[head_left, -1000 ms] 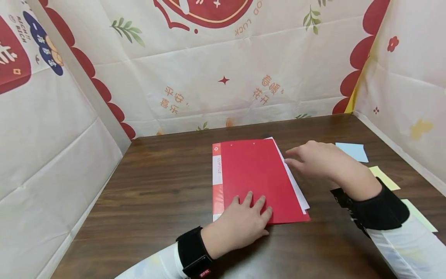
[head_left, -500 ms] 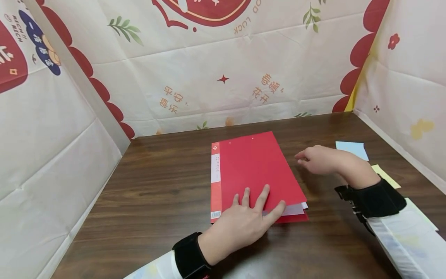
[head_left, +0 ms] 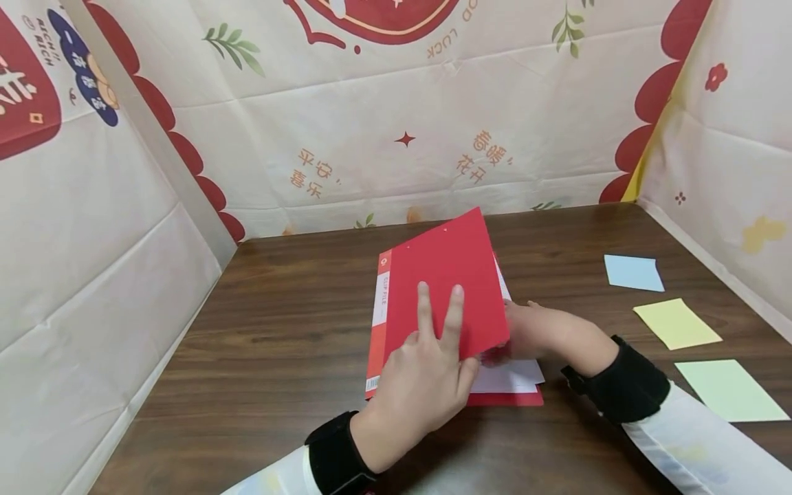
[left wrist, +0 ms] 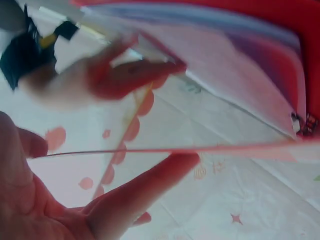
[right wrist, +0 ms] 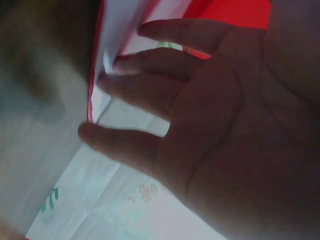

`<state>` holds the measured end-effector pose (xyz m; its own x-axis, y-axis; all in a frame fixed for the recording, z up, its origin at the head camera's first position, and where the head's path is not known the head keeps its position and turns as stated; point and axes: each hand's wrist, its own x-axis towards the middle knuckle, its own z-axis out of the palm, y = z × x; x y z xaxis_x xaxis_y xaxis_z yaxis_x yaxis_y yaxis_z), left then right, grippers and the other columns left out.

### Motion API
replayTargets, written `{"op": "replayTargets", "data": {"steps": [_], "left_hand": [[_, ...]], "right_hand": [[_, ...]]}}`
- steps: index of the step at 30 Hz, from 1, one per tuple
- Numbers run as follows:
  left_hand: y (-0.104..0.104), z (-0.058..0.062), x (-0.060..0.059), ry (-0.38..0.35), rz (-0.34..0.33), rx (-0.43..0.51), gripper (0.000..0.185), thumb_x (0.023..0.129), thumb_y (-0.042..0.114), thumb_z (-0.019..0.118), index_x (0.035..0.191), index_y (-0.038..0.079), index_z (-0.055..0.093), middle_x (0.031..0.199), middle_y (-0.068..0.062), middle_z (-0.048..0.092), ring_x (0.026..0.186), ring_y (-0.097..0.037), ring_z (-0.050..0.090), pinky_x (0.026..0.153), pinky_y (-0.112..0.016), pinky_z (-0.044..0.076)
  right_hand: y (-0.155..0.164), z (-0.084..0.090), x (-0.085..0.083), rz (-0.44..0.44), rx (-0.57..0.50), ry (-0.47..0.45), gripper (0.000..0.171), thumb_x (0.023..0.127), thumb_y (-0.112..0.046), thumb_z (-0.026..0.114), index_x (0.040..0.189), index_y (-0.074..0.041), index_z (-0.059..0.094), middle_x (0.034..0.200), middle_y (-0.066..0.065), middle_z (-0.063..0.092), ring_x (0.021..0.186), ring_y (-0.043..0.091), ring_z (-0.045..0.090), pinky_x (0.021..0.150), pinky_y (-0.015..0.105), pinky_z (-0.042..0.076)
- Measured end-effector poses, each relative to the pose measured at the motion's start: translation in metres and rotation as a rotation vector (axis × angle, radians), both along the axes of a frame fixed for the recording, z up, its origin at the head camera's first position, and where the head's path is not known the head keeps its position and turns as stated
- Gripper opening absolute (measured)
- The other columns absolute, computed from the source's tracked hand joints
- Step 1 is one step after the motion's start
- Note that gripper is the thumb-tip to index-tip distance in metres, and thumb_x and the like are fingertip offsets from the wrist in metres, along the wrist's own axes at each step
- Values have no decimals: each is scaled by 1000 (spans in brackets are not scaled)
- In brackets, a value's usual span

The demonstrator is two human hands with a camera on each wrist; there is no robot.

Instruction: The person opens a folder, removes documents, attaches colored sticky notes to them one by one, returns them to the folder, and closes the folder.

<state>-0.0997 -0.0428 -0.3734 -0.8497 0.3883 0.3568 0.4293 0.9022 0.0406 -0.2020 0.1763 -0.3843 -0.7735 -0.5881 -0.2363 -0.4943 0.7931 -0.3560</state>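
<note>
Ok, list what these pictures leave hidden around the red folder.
- Head view: the right hand has its fingertips behind the raised folder cover.
- Head view: writing on the white sheets can't be made out.
- Left wrist view: motion blur smears the far hand.
- Right wrist view: dim, the folder is cropped.

A red folder [head_left: 433,302] lies near the middle of the tabletop [head_left: 278,344], its spine on the left with a white label strip running along it. The front cover [head_left: 452,275] is lifted and tilted up, hinged at the spine, its right edge raised off the contents. Under it lie white sheets [head_left: 507,375], flat on the red back cover, whose near edge shows as a thin red strip below them. In the left wrist view the raised cover [left wrist: 200,149] appears edge-on as a thin line above the sheets [left wrist: 240,65].
</note>
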Motion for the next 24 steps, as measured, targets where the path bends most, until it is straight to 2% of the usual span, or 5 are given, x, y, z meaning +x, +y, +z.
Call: {"op": "replayTargets", "data": {"steps": [5,11,14,19,24], "left_hand": [[-20,33,-3,52,39,96,91,90,47,73,165,16,30,142,-10,68,48,-9,53,46,-22,45],[-48,71,-11,245,-179,223,72,82,12,82,146,14,51,162,-8,48,129,-26,62,68,-32,65],[-60,81,-12,302,-200,220,49,84,8,79,131,12,66,157,-9,55,134,-30,58,77,-35,67],[-84,91,-6,454,-44,198,14,92,13,76,104,6,78,129,-12,75,115,-34,70,88,-45,66],[-105,101,0,510,168,105,18,97,17,71,104,1,76,113,-17,78,96,-39,74,76,-49,66]], "right_hand": [[-7,-4,1,-39,154,11,88,79,-47,90,148,-2,58,155,34,51,147,55,47,114,82,34],[-3,-2,-2,-70,211,21,92,78,-49,91,143,8,58,152,39,52,143,54,52,115,79,36],[-1,-2,-4,-79,228,20,92,78,-47,91,144,8,58,152,39,51,144,55,50,115,79,35],[-2,0,-5,-89,230,12,92,78,-47,91,145,7,58,153,39,50,146,55,48,117,78,33],[-3,1,-6,-77,232,36,90,78,-47,91,143,6,60,149,38,55,140,54,53,116,77,36]]}}
